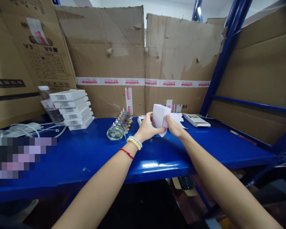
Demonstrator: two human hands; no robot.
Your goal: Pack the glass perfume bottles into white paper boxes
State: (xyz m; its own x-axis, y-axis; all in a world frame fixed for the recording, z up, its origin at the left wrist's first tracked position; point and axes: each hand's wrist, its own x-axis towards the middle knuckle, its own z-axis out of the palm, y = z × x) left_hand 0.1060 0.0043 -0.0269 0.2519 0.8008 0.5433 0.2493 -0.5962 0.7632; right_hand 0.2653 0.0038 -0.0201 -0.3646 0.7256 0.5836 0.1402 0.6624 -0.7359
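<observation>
Above the shelf (85, 156), both hands (147, 127) (175, 127) pinch a white box (160, 115); uneven squeezing could crease its thin card.

Glossy blue metal shelf (90, 159), matt white paper box (160, 115), rough cardboard (181, 54), perhaps glass bottles (118, 128).

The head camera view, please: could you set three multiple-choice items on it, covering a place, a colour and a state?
1. Where is the stack of white boxes?
A. Left on the shelf
B. Right on the shelf
C. Under the shelf

2. What colour is the shelf?
A. Grey
B. Blue
C. Green

3. How is the small white carton held?
A. By both hands
B. By one hand
C. By neither

Key: 1 A, it stands left beside a plastic bottle; 2 B, the surface is glossy blue; 3 A, the left hand and right hand both grip it.
</observation>
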